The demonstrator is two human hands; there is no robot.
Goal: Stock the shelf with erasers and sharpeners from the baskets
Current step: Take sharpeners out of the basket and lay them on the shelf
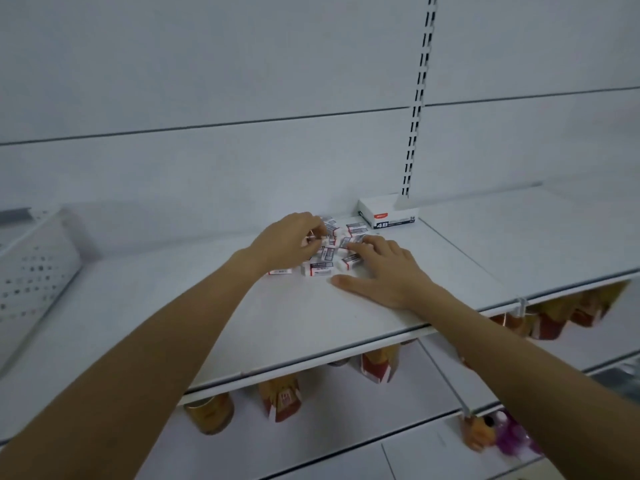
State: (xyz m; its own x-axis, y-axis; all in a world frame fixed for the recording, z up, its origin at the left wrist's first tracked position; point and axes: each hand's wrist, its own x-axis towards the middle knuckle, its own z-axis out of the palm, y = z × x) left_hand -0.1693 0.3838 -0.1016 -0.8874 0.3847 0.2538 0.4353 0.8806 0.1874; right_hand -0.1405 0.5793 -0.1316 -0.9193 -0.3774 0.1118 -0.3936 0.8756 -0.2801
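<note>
A: So, what writing reads clearly?
B: Only "4B" on the white box (pixel 388 214) at the back of the shelf (pixel 242 323); the labels on the erasers (pixel 329 252) are blurred.
A: And the hands?
B: The erasers lie heaped mid-shelf. The left hand (pixel 291 244) pinches one in a curled grip. The right hand (pixel 381 271) lies flat, grip released, fingertips touching the heap.

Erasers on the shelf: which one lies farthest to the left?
The eraser just below the wrist of the left hand: it lies flat, partly hidden by that wrist, and all other erasers lie further right.
</note>
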